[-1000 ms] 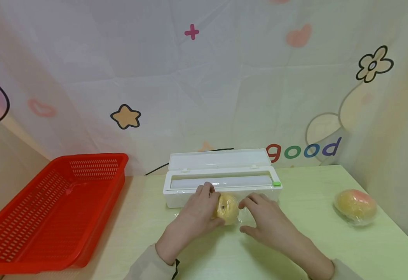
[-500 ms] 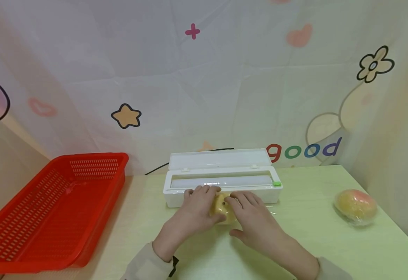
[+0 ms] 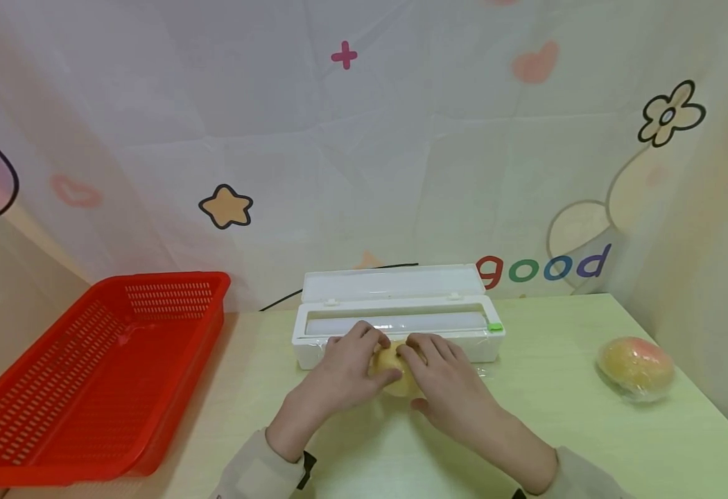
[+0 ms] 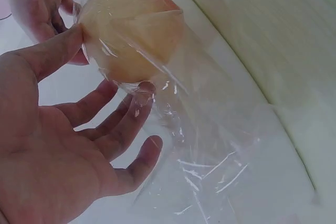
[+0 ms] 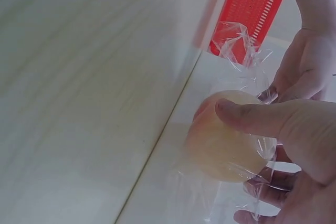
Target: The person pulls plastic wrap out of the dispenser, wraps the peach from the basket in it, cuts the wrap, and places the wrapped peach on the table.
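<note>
A round yellow fruit with a pink blush [image 3: 395, 362], wrapped in clear cling film [image 4: 210, 150], is between both hands. My left hand [image 3: 348, 364] holds its left side, the thumb on the fruit and fingertips against the film. My right hand [image 3: 445, 378] grips the other side; its thumb [image 5: 244, 116] lies on the fruit and its fingers are curled beneath loose film. Loose film trails off both sides of the fruit in the wrist views. Just behind the hands stands a white cling film dispenser [image 3: 314, 353] with its lid raised and a roll [image 3: 426, 322] inside.
Another film-wrapped yellow fruit with a red blush [image 3: 636, 367] lies at the right of the table [image 3: 551, 416]. A red plastic basket [image 3: 204, 278] stands on the left. A printed curtain [image 3: 401, 173] hangs behind the table.
My right hand has moved left from beside the fruit onto it. The fruit has been turned, so the dark spot seen earlier no longer shows. My left hand stays on it.
</note>
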### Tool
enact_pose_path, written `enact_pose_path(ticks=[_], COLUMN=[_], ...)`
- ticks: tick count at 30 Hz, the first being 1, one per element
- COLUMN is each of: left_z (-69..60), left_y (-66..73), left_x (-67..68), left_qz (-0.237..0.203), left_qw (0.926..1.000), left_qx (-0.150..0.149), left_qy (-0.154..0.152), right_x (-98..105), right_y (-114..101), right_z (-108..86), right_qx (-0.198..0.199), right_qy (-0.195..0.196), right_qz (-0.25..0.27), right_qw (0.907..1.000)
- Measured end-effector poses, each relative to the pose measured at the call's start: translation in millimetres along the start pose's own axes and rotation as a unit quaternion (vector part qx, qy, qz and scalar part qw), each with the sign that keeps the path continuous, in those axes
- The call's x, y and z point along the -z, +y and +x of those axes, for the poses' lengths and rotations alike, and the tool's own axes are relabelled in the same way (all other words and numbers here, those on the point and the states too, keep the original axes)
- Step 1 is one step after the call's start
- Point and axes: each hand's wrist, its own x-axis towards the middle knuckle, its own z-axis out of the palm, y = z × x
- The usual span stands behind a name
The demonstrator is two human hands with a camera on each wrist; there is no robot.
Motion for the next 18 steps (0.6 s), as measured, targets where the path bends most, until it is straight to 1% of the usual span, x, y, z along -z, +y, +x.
enact_pose_path(ticks=[3, 6, 12, 18], left_z=[0.3, 0.8, 1.5, -2.6], left_y=[0.0, -0.8, -1.6, -0.5], left_x=[1.1, 1.7, 5.5, 11.8], left_qz=[0.001, 0.004, -0.016, -0.008], left_qw=[1.0, 1.0, 0.9998, 0.9998], left_qx=[0.001, 0.001, 0.007, -0.008], left_qy=[-0.001, 0.0, 0.01, 0.016], right_x=[-1.0, -1.2, 3.7, 8.6], right_y=[0.6, 1.3, 2.9, 7.2], right_z=[1.3, 2.5, 4.8, 5.7], right_qx=[-0.001, -0.01, -0.046, -0.053], right_qy=[0.01, 0.013, -0.007, -0.002], right_qz=[-0.003, 0.004, 0.054, 0.096], right_qw=[0.9999, 0.9999, 0.9975, 0.994])
